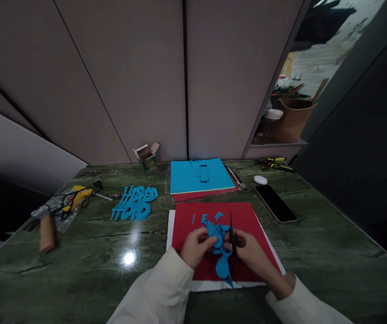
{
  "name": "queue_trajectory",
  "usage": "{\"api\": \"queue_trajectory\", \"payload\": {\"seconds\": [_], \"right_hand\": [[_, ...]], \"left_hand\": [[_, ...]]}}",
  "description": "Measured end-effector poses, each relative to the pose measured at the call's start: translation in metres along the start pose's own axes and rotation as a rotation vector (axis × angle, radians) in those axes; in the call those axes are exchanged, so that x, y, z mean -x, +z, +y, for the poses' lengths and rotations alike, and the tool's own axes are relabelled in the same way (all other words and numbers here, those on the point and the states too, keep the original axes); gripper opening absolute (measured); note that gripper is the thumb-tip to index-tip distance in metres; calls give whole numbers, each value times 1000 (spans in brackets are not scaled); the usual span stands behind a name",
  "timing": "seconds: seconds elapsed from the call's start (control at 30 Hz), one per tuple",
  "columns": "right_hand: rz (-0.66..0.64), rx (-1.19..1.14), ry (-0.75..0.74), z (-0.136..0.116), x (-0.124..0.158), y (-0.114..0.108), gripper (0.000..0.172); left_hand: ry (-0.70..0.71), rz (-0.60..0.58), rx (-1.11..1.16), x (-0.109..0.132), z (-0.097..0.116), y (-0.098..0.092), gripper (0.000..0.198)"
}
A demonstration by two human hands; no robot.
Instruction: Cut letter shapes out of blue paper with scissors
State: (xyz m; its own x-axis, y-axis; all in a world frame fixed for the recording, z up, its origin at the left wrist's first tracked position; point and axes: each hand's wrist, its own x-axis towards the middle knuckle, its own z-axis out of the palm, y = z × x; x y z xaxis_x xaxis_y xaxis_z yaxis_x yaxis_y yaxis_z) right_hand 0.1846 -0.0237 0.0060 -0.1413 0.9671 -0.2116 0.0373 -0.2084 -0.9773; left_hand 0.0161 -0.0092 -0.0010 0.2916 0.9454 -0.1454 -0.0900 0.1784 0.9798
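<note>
Over a red sheet (247, 220), my left hand (196, 246) pinches a blue paper cutout (217, 238) between thumb and fingers. My right hand (247, 248) is closed around dark scissors (233, 238), their blades pointing away from me. Its fingertips come close to the cutout's right edge; whether they touch it I cannot tell. Small blue paper scraps (219, 216) lie on the red sheet just beyond my hands. A rounded blue piece (222, 267) hangs or lies below the cutout. White paper (171, 229) shows beneath the red sheet.
Cut blue lettering (135, 202) lies to the left. Behind are stacked blue sheets (183, 177) and a small opened box (147, 158). A phone (275, 203), a white case (260, 180) and pliers (277, 164) sit right. A yellow glue gun (77, 197) and a wooden-handled tool (47, 234) lie far left.
</note>
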Motion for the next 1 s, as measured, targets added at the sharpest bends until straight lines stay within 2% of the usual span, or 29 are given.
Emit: {"api": "queue_trajectory", "payload": {"seconds": [0.13, 0.33, 0.4, 0.47, 0.53, 0.6, 0.67, 0.87, 1.0], "right_hand": [[1, -30, -15, 9, -2, 2, 21], [50, -35, -7, 8, -1, 6, 22], [100, -22, -32, 8, -1, 6, 22], [156, -7, -49, 9, 0, 6, 22], [206, 5, -54, 10, 0, 7, 22], [232, 4, -60, 11, 1, 8, 23], [235, -6, -62, 13, 1, 10, 25], [212, 5, -55, 16, 0, 12, 26], [224, -15, -40, 15, 1, 12, 28]], "left_hand": [[63, -18, -48, 1, -2, 2, 25], [67, -23, -29, 3, -2, 5, 27], [66, -5, 15, 5, -1, 7, 37], [76, 64, 16, 8, 1, 9, 54], [114, 141, -35, 11, 3, 11, 70], [158, 167, -112, 13, 5, 12, 77], [190, 160, -171, 14, 6, 13, 70], [213, 191, -194, 12, 5, 12, 24], [146, 199, -84, 9, 1, 10, 21]]}}
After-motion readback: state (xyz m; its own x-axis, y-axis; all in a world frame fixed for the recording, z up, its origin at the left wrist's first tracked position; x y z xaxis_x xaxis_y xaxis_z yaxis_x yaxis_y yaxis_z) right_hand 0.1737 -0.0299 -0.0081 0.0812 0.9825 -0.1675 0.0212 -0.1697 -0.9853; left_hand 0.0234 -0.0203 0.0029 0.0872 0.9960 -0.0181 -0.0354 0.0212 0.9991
